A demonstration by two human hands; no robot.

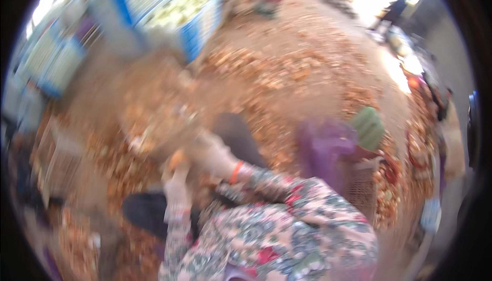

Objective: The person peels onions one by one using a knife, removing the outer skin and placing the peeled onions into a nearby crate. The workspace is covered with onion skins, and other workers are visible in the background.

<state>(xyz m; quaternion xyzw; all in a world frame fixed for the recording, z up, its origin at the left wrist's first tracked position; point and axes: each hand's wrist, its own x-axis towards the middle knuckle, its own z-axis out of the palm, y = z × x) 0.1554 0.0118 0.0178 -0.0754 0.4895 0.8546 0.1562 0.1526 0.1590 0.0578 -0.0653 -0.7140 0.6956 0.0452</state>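
My left hand (176,169), in a pale glove, is closed on a small orange-brown bulb, probably an onion (177,159). To its right, my gloved right hand (209,144) reaches forward from a wrist with an orange band (236,171). It is too blurred to tell whether it holds anything. Both hands are over my lap, between dark-clad knees. Brownish skins (153,108) lie in a blurred heap just beyond them.
Blue-and-white crates stand at the upper left, one (203,23) filled with pale bulbs. Orange-brown skins (269,65) litter the floor. A purple plastic container (326,146), a green object (368,128) and a brown mesh basket (361,185) are on the right. Another crate (61,158) stands left.
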